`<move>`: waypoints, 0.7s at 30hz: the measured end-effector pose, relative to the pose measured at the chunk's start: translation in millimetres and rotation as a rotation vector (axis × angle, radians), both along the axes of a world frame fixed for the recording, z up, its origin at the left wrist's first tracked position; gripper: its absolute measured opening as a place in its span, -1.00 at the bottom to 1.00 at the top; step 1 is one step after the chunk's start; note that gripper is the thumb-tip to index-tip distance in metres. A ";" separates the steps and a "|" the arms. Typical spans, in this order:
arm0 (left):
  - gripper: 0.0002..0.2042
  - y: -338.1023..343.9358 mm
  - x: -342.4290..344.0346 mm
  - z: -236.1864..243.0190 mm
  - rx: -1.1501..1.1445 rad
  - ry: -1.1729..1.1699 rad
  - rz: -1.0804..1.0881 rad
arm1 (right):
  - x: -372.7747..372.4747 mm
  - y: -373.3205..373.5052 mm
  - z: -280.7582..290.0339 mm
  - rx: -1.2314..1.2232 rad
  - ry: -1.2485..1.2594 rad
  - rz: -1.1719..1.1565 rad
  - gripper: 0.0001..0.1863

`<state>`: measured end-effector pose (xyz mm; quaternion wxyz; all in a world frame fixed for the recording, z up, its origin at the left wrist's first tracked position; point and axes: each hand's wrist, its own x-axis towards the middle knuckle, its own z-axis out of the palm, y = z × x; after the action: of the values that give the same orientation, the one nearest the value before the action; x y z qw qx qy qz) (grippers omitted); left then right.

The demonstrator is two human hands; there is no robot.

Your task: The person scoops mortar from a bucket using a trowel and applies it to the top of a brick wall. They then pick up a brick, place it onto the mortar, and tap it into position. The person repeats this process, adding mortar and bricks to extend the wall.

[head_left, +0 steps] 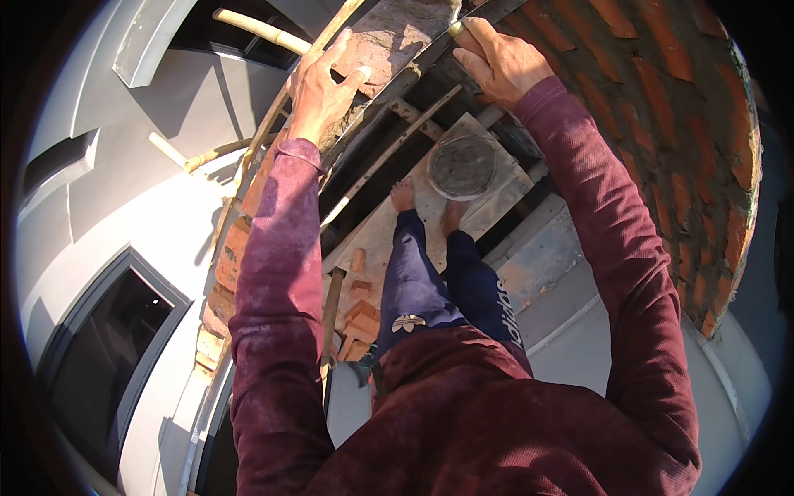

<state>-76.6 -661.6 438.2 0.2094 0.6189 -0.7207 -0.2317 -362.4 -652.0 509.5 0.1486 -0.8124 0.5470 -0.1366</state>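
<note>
Head view: the right hand (500, 66) grips a tool handle (456, 29) beside a brick wall (662, 107); the left hand (321, 95), fingers parted, is at rough masonry (393, 37). Below, a mortar bucket (461, 168) stands on boards (504, 188).

Rough brick wall (695, 165), smooth bamboo pole (260, 31), ribbed cloth sleeves (277, 256)
Grainy, matt mortar (460, 168) is seen in the bucket (463, 197); the wall's bricks (667, 41) are shown coarse and dull; the sleeves are streaked with pale dust.

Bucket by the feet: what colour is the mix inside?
The mix is dull grey, best seen in the head view.
</note>
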 end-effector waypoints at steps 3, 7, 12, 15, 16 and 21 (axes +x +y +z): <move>-0.35 -0.3 3.3 -5.7 0.048 -0.084 0.010 | -9.0 -0.3 -3.7 -0.041 -0.100 0.020 -0.64; -0.37 1.3 2.9 -7.9 -0.130 -0.120 -0.050 | -12.4 -3.7 -3.7 0.096 0.054 0.019 -0.62; -0.36 -0.1 3.6 -6.2 -0.112 -0.104 -0.057 | -6.2 -8.3 0.9 -0.068 -0.107 0.088 -0.64; -0.36 -1.4 2.3 -5.7 -0.002 -0.041 -0.035 | -3.9 -10.7 4.9 0.171 0.100 0.006 -0.60; -0.36 -1.5 2.9 -4.9 -0.039 -0.067 -0.043 | -4.4 -9.2 6.9 0.116 0.044 0.031 -0.61; -0.36 -0.1 2.7 -5.9 -0.110 -0.080 -0.063 | -4.3 -6.2 14.7 0.086 0.064 -0.004 -0.69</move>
<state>-73.9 -661.7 432.3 0.2068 0.5921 -0.7593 -0.1734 -366.7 -658.2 524.1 0.1656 -0.8082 0.5584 -0.0871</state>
